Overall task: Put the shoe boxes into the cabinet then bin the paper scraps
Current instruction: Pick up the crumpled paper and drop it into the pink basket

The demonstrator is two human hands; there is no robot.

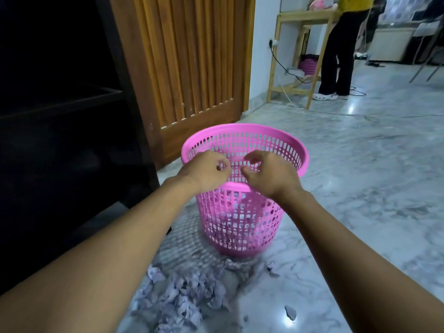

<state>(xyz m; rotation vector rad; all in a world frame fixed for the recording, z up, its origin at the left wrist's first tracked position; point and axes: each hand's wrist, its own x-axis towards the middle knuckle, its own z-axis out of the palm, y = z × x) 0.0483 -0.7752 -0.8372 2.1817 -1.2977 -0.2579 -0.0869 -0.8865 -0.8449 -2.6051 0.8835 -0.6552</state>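
A pink plastic mesh bin [242, 219] stands upright on the marble floor in front of me. Some pale scraps show through its lower mesh. Both my hands hover over its near rim. My left hand [205, 171] and my right hand [266, 173] have their fingers curled loosely and apart, and I see nothing held in either. A pile of pale lilac paper scraps [182, 296] lies on the floor just in front of the bin. The dark cabinet [64, 121] stands at my left, its inside too dark to show any shoe boxes.
A slatted wooden door [192, 63] stands behind the bin. A person in black trousers [336, 51] stands at a wooden table [305, 18] at the back right, with cables on the floor. Single scraps [290, 312] lie to the right of the pile.
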